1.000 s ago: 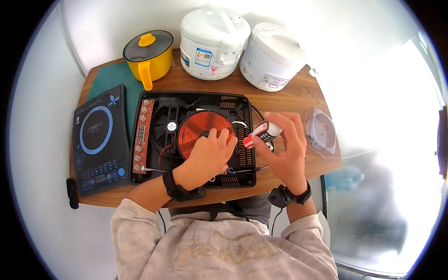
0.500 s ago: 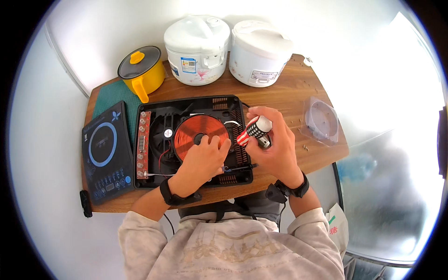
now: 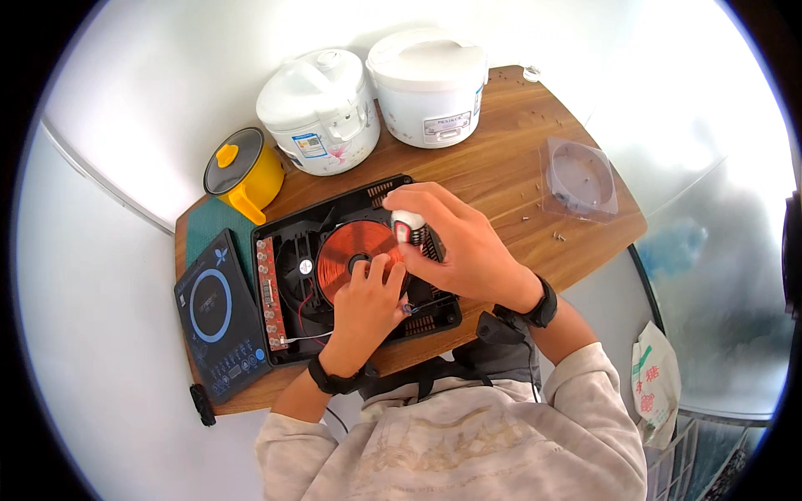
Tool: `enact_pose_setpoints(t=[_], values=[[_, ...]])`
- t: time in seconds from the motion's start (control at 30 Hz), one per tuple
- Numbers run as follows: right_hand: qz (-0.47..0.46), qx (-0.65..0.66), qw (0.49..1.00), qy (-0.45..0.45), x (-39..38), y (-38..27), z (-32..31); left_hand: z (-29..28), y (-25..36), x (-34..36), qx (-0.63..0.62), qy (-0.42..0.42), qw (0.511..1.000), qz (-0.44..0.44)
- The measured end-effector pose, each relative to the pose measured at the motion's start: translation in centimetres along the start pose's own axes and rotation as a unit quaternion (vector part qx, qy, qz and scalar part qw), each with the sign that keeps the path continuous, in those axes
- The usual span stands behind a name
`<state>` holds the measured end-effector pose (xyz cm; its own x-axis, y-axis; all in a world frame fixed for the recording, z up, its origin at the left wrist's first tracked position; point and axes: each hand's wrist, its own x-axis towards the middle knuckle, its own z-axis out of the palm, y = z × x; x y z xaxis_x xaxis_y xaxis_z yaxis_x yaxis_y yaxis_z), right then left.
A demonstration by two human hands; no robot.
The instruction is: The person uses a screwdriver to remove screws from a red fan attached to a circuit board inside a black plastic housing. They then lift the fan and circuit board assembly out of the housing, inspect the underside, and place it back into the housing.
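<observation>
An induction cooker's black lower housing (image 3: 334, 200) lies opened on the table, with a round copper coil (image 3: 342, 242) inside. My left hand (image 3: 368, 305) rests over the coil's near side, fingers bent and apart, fingertips on it near the centre. At the housing's right side, my right hand (image 3: 468, 246) is closed round a screwdriver handle (image 3: 407, 224) with a white end cap and red and black patterning. The handle stands nearly upright beside the coil's right edge; its shaft and tip are hidden. A red circuit board (image 3: 271, 292) runs along the housing's left edge.
A black glass cooktop panel (image 3: 219, 321) leans left of the housing. Behind stand a yellow pot (image 3: 259, 179) and two white rice cookers (image 3: 322, 125). Right of them are a clear plastic tray (image 3: 581, 179) and loose screws (image 3: 559, 236). A bag (image 3: 656, 384) is beside the table.
The view has turned, so the table appears rotated. My right hand has brought the screwdriver left over the housing and tipped it more upright. My left hand stays on the coil.
</observation>
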<state>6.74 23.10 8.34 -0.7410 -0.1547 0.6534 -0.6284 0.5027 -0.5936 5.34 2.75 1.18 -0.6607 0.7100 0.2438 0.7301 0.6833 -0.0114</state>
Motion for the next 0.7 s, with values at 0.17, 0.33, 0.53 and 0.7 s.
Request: enact_pose_setpoints(t=[0.17, 0.33, 0.53, 0.7], values=[[0.027, 0.003, 0.999, -0.027, -0.3, 0.6, 0.3, 1.0, -0.5, -0.2, 0.01, 0.039, 0.999, -0.017], [0.047, 0.023, 0.998, -0.017, -0.3, 0.5, 0.6, 1.5, -0.1, 0.4, 0.029, -0.001, 0.999, -0.035], [0.042, 0.026, 0.998, -0.028, -0.7, 0.5, 0.3, 1.5, 0.0, 1.4, 0.042, -0.087, 0.995, -0.037], [0.053, 0.037, 0.998, -0.026, -0.9, 0.5, -0.1, 1.6, 0.0, 1.5, 0.031, -0.047, 0.998, -0.026]])
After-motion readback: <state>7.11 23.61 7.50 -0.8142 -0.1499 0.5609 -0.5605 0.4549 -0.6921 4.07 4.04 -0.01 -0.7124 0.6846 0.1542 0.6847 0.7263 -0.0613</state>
